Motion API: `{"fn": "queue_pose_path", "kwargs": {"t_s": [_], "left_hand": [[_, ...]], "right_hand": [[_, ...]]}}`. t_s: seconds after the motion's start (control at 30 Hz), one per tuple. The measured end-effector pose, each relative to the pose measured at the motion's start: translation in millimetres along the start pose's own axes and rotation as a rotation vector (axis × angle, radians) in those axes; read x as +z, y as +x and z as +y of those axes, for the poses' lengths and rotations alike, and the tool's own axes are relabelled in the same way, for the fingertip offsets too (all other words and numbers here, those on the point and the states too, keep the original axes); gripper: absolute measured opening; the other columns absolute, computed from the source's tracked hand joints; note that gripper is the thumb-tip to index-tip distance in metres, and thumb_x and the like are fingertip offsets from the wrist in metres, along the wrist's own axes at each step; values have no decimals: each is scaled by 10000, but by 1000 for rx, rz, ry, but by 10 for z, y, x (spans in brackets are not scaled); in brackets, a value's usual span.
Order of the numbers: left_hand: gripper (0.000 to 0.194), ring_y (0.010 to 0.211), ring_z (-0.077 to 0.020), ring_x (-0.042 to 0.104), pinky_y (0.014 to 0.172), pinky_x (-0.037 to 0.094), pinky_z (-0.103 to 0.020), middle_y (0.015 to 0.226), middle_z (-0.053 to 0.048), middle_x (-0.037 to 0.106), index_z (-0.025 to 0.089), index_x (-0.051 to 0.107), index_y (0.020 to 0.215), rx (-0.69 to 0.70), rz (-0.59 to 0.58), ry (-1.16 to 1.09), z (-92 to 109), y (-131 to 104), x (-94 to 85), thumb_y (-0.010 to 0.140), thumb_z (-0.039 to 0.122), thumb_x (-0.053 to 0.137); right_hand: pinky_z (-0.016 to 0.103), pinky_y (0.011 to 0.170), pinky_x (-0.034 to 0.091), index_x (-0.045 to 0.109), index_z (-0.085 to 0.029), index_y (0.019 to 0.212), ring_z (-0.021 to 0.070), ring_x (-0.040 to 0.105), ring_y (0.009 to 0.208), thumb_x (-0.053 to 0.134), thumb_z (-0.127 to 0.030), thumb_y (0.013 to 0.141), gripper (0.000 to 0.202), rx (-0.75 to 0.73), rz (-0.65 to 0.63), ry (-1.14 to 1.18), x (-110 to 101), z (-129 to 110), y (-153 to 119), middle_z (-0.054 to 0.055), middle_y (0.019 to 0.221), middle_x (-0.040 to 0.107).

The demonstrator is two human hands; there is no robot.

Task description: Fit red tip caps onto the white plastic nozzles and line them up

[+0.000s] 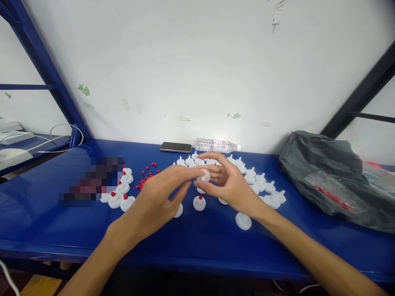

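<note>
Above the blue table, a white round piece (203, 176) is held between my two hands. My left hand (163, 193) has its thumb and fingertips closed at the left side of the piece. My right hand (226, 181) pinches it from the right, thumb below and fingers above. Under them stands a white nozzle piece with a red cap (200, 202). Another white disc (243, 220) lies below my right wrist. Several white nozzle pieces (261, 181) spread behind and right of my hands. Loose red caps (145, 179) lie beyond my left hand.
White pieces with red caps (115, 199) are grouped at the left, beside a blurred patch. A phone (175, 147) and a clear bottle (216, 145) lie by the wall. A dark plastic bag (308, 176) covers the right side of the blue table (61, 224).
</note>
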State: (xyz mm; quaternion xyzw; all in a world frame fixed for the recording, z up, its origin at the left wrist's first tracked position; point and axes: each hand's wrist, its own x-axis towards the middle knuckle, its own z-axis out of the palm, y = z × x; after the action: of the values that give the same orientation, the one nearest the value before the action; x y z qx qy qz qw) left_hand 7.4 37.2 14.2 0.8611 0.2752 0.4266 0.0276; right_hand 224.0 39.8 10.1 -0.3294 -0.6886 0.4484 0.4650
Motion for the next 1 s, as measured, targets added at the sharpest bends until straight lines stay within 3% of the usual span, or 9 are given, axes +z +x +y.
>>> {"fn": "queue_pose_path", "kwargs": {"t_s": [0.2, 0.33, 0.47, 0.83, 1.0], "left_hand": [[224, 949, -199, 709, 888, 563, -327, 1021, -15, 770, 250, 714, 1056, -122, 29, 161, -221, 50, -326, 994, 218, 501], [238, 983, -237, 702, 858, 548, -353, 1060, -11, 774, 285, 721, 1074, -240, -146, 252, -479, -8, -448, 995, 299, 497], [312, 1024, -256, 712, 888, 552, -372, 1119, -26, 780, 285, 751, 1102, -304, -287, 284, -616, -61, -438, 1005, 349, 461], [356, 1041, -264, 721, 858, 558, -354, 1127, -35, 791, 264, 765, 1110, -341, -364, 348, -651, -83, -401, 1014, 352, 434], [329, 1064, -254, 697, 921, 547, -384, 1183, -41, 760, 266, 702, 1221, -326, -248, 256, -387, 3, -358, 1038, 376, 452]], "right_hand": [[467, 897, 659, 610, -284, 1227, 290, 775, 1029, 889, -354, 739, 567, 23, 117, -72, -191, 18, 64, 68, 1114, 782], [416, 834, 674, 645, -265, 1185, 285, 787, 979, 908, -339, 705, 552, 15, 162, -99, -212, 8, 71, 66, 1074, 796], [383, 772, 682, 666, -251, 1121, 276, 795, 919, 915, -318, 684, 508, 5, 175, -130, -192, -23, 66, 64, 1047, 799], [399, 744, 684, 649, -224, 946, 258, 787, 848, 902, -376, 688, 391, -4, 203, -171, -215, 16, 73, 74, 1015, 792], [427, 901, 653, 649, -237, 1013, 253, 753, 1029, 870, -357, 755, 360, -47, 133, -141, -175, -12, 68, 63, 1097, 772]]}}
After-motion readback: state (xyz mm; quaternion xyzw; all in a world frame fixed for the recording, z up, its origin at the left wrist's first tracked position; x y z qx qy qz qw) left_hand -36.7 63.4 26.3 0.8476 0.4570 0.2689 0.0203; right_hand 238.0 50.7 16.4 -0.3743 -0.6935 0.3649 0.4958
